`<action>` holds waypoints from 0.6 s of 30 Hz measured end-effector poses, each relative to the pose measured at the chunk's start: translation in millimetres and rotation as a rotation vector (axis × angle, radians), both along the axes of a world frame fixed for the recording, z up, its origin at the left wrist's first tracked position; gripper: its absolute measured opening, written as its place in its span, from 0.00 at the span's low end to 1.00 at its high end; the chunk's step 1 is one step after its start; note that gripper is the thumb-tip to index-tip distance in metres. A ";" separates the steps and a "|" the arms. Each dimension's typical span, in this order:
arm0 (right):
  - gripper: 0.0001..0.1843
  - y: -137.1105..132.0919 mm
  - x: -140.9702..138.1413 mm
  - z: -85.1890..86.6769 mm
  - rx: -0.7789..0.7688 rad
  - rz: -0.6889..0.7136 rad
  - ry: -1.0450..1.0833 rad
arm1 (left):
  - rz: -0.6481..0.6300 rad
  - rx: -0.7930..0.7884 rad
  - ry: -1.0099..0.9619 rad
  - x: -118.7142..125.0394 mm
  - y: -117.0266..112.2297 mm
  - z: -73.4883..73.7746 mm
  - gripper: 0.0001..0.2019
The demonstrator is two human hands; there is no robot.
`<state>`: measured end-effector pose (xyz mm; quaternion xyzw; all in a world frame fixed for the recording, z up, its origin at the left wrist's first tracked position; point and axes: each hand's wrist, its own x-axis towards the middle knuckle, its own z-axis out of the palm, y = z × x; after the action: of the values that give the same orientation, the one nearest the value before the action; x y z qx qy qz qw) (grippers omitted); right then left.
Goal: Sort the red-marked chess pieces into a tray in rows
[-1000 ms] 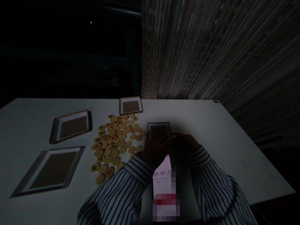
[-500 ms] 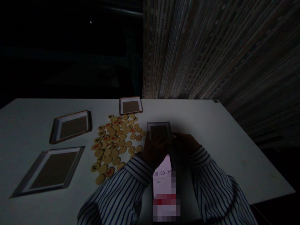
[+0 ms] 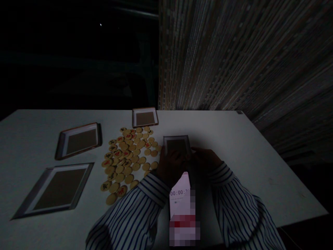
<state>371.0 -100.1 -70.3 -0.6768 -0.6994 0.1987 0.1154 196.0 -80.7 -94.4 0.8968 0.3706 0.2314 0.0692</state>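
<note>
A small shallow rectangular tray [image 3: 176, 136] with a pale rim and dark floor lies in front of me on the table. My left hand [image 3: 170, 165] grips its left and near side, with the thumb along the left rim and the fingers curled over the near part. At its right rim is my right hand [image 3: 206, 159], fingers bent against the edge. Deep shadow hides the fingertips and the tray's near end. Under my wrists a lit phone [image 3: 180, 205] shows a running timer, partly covered by my left hand.
Many round wooden xiangqi pieces [image 3: 127, 171], some with red or black characters, are heaped left of my hands. Three more shallow trays stand around them: one at the back [image 3: 145, 118], one at left [image 3: 81, 141], one nearer [image 3: 61, 187]. A striped curtain [image 3: 208, 55] hangs behind the table.
Both hands stay almost still at the tray; the left fingers shift very slightly. The trays and pieces have not moved.
</note>
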 end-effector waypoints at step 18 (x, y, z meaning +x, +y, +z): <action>0.22 0.9 -0.4 -0.9 -0.013 -0.010 -0.006 | 0.022 -0.052 0.055 1.0 0.4 5.7 0.09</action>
<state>370.5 -99.2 -71.2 -0.6815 -0.6952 0.2006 0.1096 197.0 -80.4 -88.7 0.8965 0.3884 0.1976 0.0798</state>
